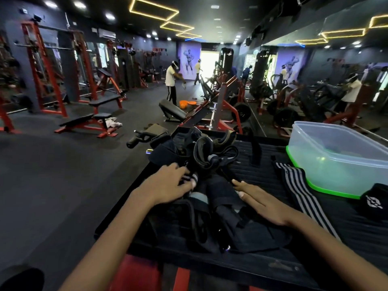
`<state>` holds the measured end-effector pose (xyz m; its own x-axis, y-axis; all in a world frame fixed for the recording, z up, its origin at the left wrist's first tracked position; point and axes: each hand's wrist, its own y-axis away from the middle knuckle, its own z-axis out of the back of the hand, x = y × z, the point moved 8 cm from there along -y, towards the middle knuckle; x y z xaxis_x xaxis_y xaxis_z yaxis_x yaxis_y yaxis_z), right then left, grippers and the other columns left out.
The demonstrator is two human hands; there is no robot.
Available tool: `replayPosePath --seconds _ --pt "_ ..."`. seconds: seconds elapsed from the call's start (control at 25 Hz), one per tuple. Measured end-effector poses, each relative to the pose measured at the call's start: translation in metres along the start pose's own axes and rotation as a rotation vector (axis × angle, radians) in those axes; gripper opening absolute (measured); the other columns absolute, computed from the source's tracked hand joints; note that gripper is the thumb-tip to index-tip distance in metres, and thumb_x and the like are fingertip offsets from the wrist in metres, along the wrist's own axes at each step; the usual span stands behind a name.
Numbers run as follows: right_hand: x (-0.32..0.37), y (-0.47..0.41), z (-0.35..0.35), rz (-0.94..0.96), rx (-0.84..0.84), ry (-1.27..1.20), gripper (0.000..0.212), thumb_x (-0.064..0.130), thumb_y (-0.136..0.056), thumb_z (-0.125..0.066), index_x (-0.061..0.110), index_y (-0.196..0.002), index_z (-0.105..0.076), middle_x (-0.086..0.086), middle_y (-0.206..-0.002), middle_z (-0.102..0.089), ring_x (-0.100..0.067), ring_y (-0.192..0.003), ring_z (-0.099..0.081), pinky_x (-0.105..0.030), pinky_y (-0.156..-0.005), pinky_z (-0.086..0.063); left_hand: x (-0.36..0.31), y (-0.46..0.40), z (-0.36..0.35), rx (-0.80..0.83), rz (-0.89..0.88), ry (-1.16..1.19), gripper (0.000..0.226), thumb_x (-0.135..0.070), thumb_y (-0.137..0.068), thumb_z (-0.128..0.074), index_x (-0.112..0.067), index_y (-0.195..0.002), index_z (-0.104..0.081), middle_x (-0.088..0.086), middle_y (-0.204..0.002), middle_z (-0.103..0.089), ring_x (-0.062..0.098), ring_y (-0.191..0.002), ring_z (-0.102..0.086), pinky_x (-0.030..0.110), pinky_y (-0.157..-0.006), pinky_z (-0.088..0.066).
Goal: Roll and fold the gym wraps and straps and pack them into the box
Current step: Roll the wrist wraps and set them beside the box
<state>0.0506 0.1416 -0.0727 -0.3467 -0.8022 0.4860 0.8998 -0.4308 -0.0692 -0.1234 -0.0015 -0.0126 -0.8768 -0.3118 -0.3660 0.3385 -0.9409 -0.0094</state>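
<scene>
Resting on the heap of black gear nearest the camera are both bare hands. Left hand (168, 183) — fingers (182, 172) curled down over a small black-and-white striped wrap (192, 179), the tips touching it; whether they pinch it cannot be told. Right hand (259, 201) — fingers (241, 185) straight and close together, lying flat on a dark folded strap (222, 192), holding nothing.

Beneath them: the pile of wraps and straps (201, 219), all black with grey patches, spread across the near middle of the ribbed black tabletop (262, 171). Individual pieces in the tangle cannot be separated with certainty.

Just right of the right hand: a long black wrap with white stripes (302, 190), laid flat and running diagonally from the box toward the near edge. Near the right edge, a rolled black item with a white logo (375, 203), touching the box's base.

Behind the hands: padded black lifting straps (206, 149) with looped ends, piled at the far end of the tabletop.

Far right on the tabletop: the box (327, 164) — translucent plastic, green-rimmed base, standing open with no gear visible inside.

Beyond: dark gym floor (52, 175), red-framed benches (88, 122) and a person in a white shirt (171, 80) standing well off.
</scene>
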Motion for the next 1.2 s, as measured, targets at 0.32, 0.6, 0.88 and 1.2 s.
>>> replayPosePath --seconds 0.32,0.6,0.88,1.2 --pt "0.057 -0.033 0.031 0.072 -0.282 0.184 0.027 0.030 -0.101 -0.040 0.024 -0.121 -0.057 0.006 -0.118 -0.062 -0.014 -0.113 -0.054 -0.039 -0.096 -0.042 0.035 0.007 -0.023 0.045 0.119 0.626 0.025 -0.037 -0.096 -0.050 -0.025 -0.104 -0.070 -0.010 -0.108 -0.066 0.006 -0.102 -0.059 0.025 -0.092 -0.043" --pt "0.136 -0.059 -0.040 0.174 0.002 0.101 0.072 0.063 -0.095 -0.006 0.021 -0.120 -0.059 0.005 -0.115 -0.060 -0.008 -0.110 -0.048 -0.037 -0.099 -0.037 0.072 0.023 -0.021 -0.209 0.293 0.693 0.029 -0.031 -0.092 -0.046 -0.022 -0.090 -0.074 -0.004 -0.097 -0.066 0.013 -0.095 -0.058 0.028 -0.079 -0.041" --pt "0.136 -0.056 -0.036 0.174 -0.031 0.057 0.058 0.052 -0.098 -0.016 0.026 -0.119 -0.062 0.010 -0.110 -0.063 0.000 -0.101 -0.048 -0.028 -0.091 -0.040 0.080 0.015 -0.011 -0.266 0.205 0.478 0.029 -0.037 -0.095 -0.044 -0.022 -0.116 -0.057 0.000 -0.106 -0.047 0.020 -0.104 -0.051 0.029 -0.084 -0.036" --pt "0.125 -0.063 -0.026 0.182 -0.104 -0.033 0.052 0.059 -0.096 -0.032 0.019 -0.098 -0.065 0.008 -0.093 -0.063 -0.006 -0.091 -0.057 -0.029 -0.081 -0.046 0.104 -0.042 -0.020 -0.142 0.074 0.094 0.049 -0.042 -0.093 -0.052 -0.009 -0.129 -0.051 0.015 -0.130 -0.049 0.033 -0.119 -0.044 0.042 -0.100 -0.040"
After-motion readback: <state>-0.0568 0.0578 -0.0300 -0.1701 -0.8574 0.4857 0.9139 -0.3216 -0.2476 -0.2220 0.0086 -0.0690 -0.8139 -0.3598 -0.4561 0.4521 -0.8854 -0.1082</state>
